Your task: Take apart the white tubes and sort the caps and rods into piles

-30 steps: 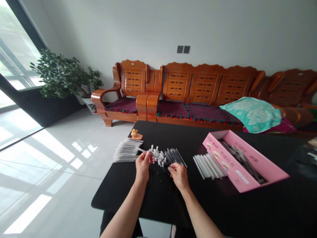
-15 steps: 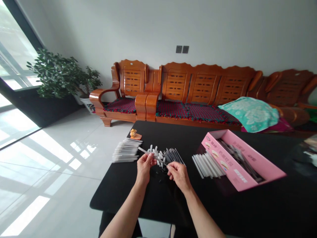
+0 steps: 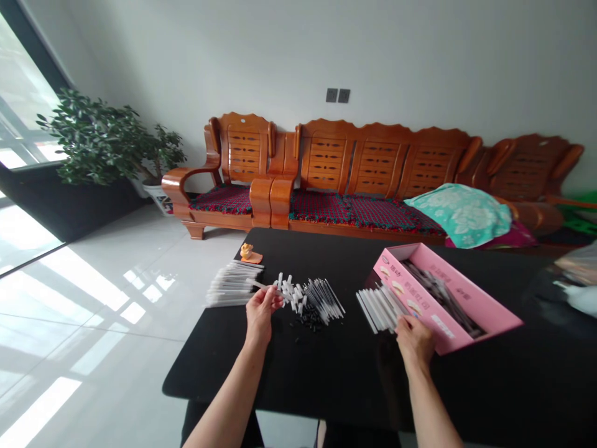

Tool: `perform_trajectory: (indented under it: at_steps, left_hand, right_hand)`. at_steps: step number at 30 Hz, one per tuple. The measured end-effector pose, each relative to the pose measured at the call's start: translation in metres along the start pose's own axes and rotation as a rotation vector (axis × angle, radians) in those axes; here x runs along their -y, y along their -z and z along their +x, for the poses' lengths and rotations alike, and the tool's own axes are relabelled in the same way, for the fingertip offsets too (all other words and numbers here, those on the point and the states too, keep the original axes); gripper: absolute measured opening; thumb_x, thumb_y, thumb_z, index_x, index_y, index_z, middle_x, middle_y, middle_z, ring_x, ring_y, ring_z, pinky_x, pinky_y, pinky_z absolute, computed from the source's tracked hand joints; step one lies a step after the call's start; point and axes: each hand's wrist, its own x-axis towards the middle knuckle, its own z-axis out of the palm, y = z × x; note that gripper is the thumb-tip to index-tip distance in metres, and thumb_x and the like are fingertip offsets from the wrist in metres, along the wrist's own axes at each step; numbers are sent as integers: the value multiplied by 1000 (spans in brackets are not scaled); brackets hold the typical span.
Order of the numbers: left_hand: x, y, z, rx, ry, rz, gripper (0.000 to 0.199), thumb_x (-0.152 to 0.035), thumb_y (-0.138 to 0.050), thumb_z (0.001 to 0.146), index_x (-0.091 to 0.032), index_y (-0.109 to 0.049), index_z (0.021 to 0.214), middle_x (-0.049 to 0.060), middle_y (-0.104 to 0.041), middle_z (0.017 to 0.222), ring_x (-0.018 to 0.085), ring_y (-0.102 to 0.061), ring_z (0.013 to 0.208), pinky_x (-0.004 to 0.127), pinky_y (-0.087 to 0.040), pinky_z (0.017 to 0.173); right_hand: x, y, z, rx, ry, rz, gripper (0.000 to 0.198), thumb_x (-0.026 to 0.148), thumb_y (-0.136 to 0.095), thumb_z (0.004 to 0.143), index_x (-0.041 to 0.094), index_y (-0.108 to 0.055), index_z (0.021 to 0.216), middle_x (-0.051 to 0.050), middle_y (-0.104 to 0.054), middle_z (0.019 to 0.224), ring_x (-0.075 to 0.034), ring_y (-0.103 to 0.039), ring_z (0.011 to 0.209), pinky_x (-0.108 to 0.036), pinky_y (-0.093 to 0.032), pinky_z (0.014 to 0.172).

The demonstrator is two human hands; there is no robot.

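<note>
My left hand (image 3: 262, 311) is closed in a pinch on a slim white pen barrel (image 3: 254, 284), whose end sticks out to the upper left. Over at the right, my right hand (image 3: 415, 339) has its fingertips closed on the near end of a white pen barrel (image 3: 394, 300), at the edge of a row of similar barrels (image 3: 375, 309). Between my hands lie a pile of short white caps (image 3: 291, 292), a fan of thin pen refills (image 3: 324, 297) and many small black plugs (image 3: 311, 317). More white pens or barrels (image 3: 233, 285) are laid side by side at the left.
A pink box (image 3: 436, 317) with dark slim pieces inside stands right beside my right hand. A small yellow figurine (image 3: 247, 251) sits at the far left of the black table (image 3: 345, 386). Behind is a wooden sofa (image 3: 373, 162); a plastic bag (image 3: 578, 292) lies far right.
My right hand has left the piece held between both hands and moved right to the barrels by the pink box. My left hand keeps its pinch, slightly further left in view.
</note>
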Motion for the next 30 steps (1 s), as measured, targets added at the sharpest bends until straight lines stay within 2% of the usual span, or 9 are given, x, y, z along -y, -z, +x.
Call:
perform_trajectory:
  at_steps: [5,9,11,14,17,19,24,27,30]
  left_hand:
    - [-3,-2,-1,34,-3,19,41,-45,-83,59,-11,-70,79,2,-65,68,10,-58,56,23,-49,58]
    - [-7,-7,-8,141,15,54,41,-45,-81,63,-11,-72,83,4,-65,71,11,-59,59,22,-49,56]
    - [-7,-12,-14,230,39,85,38,-44,-80,66,-10,-73,82,5,-64,69,11,-57,58,21,-47,54]
    - [-8,-22,-25,353,71,145,35,-44,-78,69,-10,-74,79,3,-59,59,9,-50,49,20,-40,47]
    - [-11,-30,-35,400,74,204,34,-45,-77,69,-12,-74,77,0,-54,51,8,-43,44,19,-32,42]
    - [-13,-30,-37,417,63,228,34,-44,-77,69,-11,-74,77,0,-53,51,8,-42,43,19,-30,41]
    - [-24,-17,-24,322,16,134,44,-46,-73,74,-12,-72,102,3,-63,68,5,-42,45,18,-31,42]
    - [-30,-9,-16,311,-10,61,39,-46,-72,76,-12,-73,94,5,-64,77,6,-45,51,18,-35,45]
    - [-32,-8,-17,372,30,58,36,-44,-73,75,-11,-73,89,6,-63,75,8,-48,54,18,-37,47]
  right_hand:
    - [3,6,1,-13,-140,-20,40,48,-50,77,19,-76,76,-13,-67,58,-29,-60,61,-39,-44,59]
    - [37,3,-7,9,-117,83,45,50,-51,77,15,-74,92,-11,-67,61,-27,-62,64,-37,-46,60]
    - [69,-3,-21,186,-74,236,46,54,-51,78,14,-72,90,-8,-64,58,-22,-59,56,-32,-45,54]
    - [128,-14,-50,618,-56,555,53,63,-48,82,14,-69,86,-4,-62,55,-14,-51,41,-24,-37,39]
    - [177,-21,-78,854,-123,828,58,69,-51,80,13,-66,89,-4,-64,57,-12,-55,42,-19,-35,35]
    - [196,-22,-91,967,-122,962,54,66,-57,79,13,-65,85,-2,-62,56,-11,-54,41,-19,-36,36]
    - [202,-19,-103,1115,-210,1099,43,57,-64,79,13,-63,83,2,-57,51,-9,-48,38,-18,-35,37]
    - [198,-20,-105,1224,-224,1095,42,54,-64,79,12,-64,85,2,-58,52,-9,-50,39,-19,-36,38]
    - [200,-23,-106,1286,-221,1121,47,58,-59,83,12,-64,92,-1,-61,55,-11,-54,41,-20,-39,40]
